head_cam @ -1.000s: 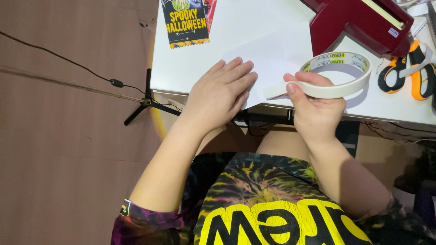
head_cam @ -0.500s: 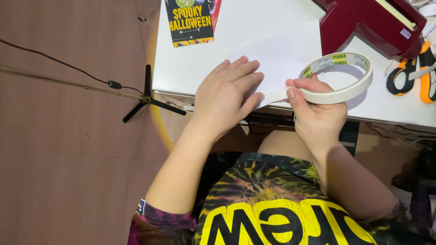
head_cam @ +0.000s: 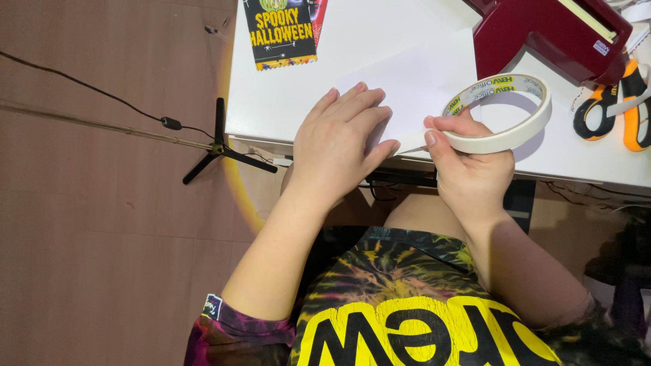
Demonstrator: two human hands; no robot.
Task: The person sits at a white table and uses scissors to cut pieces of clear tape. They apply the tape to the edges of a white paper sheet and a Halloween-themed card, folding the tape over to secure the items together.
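The right hand [head_cam: 471,173] has its fingers [head_cam: 453,125] curled shut around the near rim of a cream-coloured ring-shaped roll of masking tape [head_cam: 505,112], thumb pressed on the outer band, and a short strip of tape runs from the roll toward 9 o'clock. That strip ends under the fingers [head_cam: 376,122] of the left hand [head_cam: 339,146], which lie flat and spread — gripping nothing — pressed down on a white sheet of paper [head_cam: 420,74] at the near edge of the white tabletop [head_cam: 271,115]. At 12 o'clock from the roll stands a dark red plastic dispenser-like box [head_cam: 542,34]; at 3 o'clock lie orange-and-black handled scissors [head_cam: 614,108]. At 11 o'clock from the left hand lies a black printed packet with orange lettering [head_cam: 281,30]. A black tripod foot [head_cam: 220,146] stands on the brown floor at 9 o'clock.
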